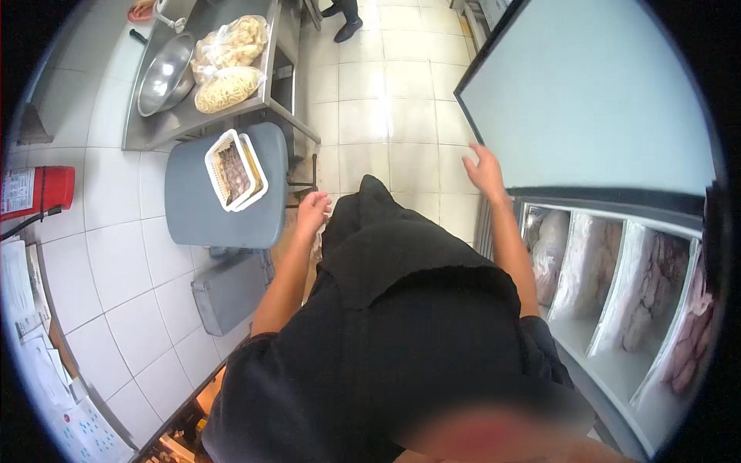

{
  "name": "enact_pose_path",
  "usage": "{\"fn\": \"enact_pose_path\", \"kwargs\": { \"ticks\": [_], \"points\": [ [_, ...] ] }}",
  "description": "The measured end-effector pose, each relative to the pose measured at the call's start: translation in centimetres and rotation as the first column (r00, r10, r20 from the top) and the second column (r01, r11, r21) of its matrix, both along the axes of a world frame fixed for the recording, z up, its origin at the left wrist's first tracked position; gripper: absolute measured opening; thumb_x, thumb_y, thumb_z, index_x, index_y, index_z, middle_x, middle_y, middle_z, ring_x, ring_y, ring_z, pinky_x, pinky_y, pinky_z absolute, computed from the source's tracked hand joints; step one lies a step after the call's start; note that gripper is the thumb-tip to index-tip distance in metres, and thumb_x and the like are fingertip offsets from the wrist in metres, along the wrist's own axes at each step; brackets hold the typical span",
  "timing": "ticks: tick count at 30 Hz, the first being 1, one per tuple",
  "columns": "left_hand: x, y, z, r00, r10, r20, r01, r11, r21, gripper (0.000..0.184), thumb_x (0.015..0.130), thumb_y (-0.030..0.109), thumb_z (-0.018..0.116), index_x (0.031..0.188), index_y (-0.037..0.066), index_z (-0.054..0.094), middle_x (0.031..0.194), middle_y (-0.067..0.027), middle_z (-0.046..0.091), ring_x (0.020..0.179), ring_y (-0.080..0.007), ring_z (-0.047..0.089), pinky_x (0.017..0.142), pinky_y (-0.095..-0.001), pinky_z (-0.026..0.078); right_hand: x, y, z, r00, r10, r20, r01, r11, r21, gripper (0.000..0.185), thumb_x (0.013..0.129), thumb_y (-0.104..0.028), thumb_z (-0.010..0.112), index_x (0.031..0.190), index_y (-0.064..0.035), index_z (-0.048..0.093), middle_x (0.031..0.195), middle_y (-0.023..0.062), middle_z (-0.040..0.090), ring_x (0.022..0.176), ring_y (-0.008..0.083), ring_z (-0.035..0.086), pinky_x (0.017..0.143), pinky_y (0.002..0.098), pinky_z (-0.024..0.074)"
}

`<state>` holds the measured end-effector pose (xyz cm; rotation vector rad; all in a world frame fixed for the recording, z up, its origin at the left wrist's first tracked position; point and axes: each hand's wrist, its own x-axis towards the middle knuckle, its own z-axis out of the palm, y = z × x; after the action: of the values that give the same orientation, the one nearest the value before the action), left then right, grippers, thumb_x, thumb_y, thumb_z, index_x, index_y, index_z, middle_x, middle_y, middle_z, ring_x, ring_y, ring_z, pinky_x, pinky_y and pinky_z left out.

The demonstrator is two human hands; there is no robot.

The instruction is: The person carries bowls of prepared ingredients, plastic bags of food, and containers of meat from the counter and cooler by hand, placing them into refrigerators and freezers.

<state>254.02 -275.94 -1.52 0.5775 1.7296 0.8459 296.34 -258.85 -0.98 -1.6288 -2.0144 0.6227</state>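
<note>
My right hand [485,173] has its fingers apart, close beside the dark edge of the raised freezer lid [590,100]; whether a fingertip touches the edge I cannot tell. Below the lid, the freezer [567,328] holds white upright dividers with wrapped meat [652,285] between them. My left hand [312,214] hangs with loosely bent fingers beside the dark apron [409,247], and nothing shows in it. To its left, a grey chair seat [181,201] bears a white basket [214,171] of brownish-pink pieces, set against a second white container [261,174].
A steel table [174,131] at upper left bears a metal bowl [167,75] and bags of pale cut strips [229,89]. A red fire extinguisher [54,191] hangs by the tiled wall. Another person's shoe [349,31] stands on the tiled floor [363,116] ahead.
</note>
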Motion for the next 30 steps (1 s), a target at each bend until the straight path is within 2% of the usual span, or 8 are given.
{"fn": "enact_pose_path", "kwargs": {
  "ticks": [6,10,16,18,21,24,28,30],
  "points": [
    [-4.2,4.9,-1.8,0.94,-0.196,-0.281,0.248,0.954,0.166,0.022,0.087,0.014,0.058,0.104,0.001,0.06,0.088,-0.0062,0.064,0.077,-0.0136,0.06,0.069,-0.0288,0.05,-6.9,13.3,12.7,0.984,0.099,0.15,-0.141,0.943,0.302,0.037,0.082,-0.018,0.065,0.115,-0.001,0.059,0.118,0.0192,0.058,0.111,0.0357,0.054,0.094,0.0405,0.0435],
    [-7.9,10.6,1.6,0.911,-0.186,-0.369,0.278,0.936,0.216,0.024,0.087,0.016,0.057,0.105,0.001,0.061,0.096,-0.014,0.067,0.089,-0.0236,0.064,0.079,-0.0342,0.049,-11.0,19.9,16.4,0.959,0.078,0.272,-0.158,0.946,0.285,0.038,0.081,-0.018,0.066,0.114,-0.0001,0.059,0.118,0.0194,0.058,0.112,0.035,0.054,0.095,0.0409,0.0431],
    [-17.2,21.6,7.2,0.921,-0.097,-0.377,0.241,0.903,0.355,0.021,0.088,0.014,0.057,0.104,0.002,0.062,0.094,-0.0106,0.065,0.086,-0.0217,0.062,0.077,-0.0322,0.048,-14.4,31.4,16.6,0.76,0.085,0.644,-0.185,0.979,0.089,0.039,0.078,-0.018,0.068,0.111,0.0022,0.061,0.11,0.0213,0.062,0.107,0.0353,0.056,0.092,0.0431,0.0434],
    [-21.2,26.3,7.6,0.899,-0.019,-0.437,0.24,0.857,0.456,0.02,0.086,0.012,0.057,0.103,0.003,0.063,0.098,-0.0135,0.065,0.085,-0.0285,0.064,0.077,-0.0354,0.05,-14.8,35.3,16.8,0.624,0.091,0.776,-0.103,0.994,-0.034,0.038,0.077,-0.02,0.069,0.109,0.0006,0.062,0.101,0.0189,0.064,0.1,0.0352,0.058,0.087,0.0452,0.0442],
    [-25.1,35.0,10.1,0.795,0.081,-0.602,0.265,0.845,0.464,0.024,0.085,0.009,0.057,0.108,0.003,0.062,0.103,-0.0129,0.065,0.096,-0.0266,0.062,0.084,-0.0359,0.048,-14.6,43.4,15.3,0.631,0.088,0.771,-0.135,0.991,-0.002,0.027,0.076,-0.024,0.068,0.085,0.0002,0.058,0.085,0.0204,0.062,0.087,0.0389,0.058,0.079,0.0488,0.0453],
    [-26.1,39.8,11.6,0.766,0.156,-0.623,0.221,0.847,0.483,0.031,0.085,0.006,0.056,0.115,0.001,0.057,0.113,-0.0136,0.058,0.102,-0.027,0.056,0.085,-0.033,0.047,-10.8,46.3,13.6,0.57,0.055,0.82,-0.01,0.998,-0.059,0.026,0.076,-0.023,0.066,0.092,-0.002,0.064,0.1,0.0189,0.064,0.103,0.0346,0.057,0.09,0.0476,0.0431],
    [-29.5,46.8,14.3,0.487,0.248,-0.838,0.291,0.858,0.423,0.039,0.08,0.001,0.058,0.119,0.002,0.054,0.118,-0.0168,0.055,0.108,-0.0313,0.052,0.09,-0.0373,0.044,-9.8,52.2,10.8,0.535,0.076,0.842,0.051,0.991,-0.122,0.026,0.076,-0.022,0.061,0.095,-0.0064,0.068,0.101,0.0151,0.066,0.097,0.0341,0.062,0.091,0.0517,0.0402],
    [-29.5,50.3,14.4,0.328,0.251,-0.911,0.359,0.858,0.366,0.044,0.079,0.001,0.058,0.122,0.003,0.052,0.121,-0.0185,0.052,0.112,-0.0347,0.049,0.096,-0.0405,0.04,-7.9,54.1,9.3,0.516,0.145,0.844,0.239,0.922,-0.304,0.03,0.076,-0.022,0.061,0.101,-0.0076,0.068,0.106,0.0143,0.066,0.101,0.0333,0.062,0.091,0.054,0.0389]
  ]
}}
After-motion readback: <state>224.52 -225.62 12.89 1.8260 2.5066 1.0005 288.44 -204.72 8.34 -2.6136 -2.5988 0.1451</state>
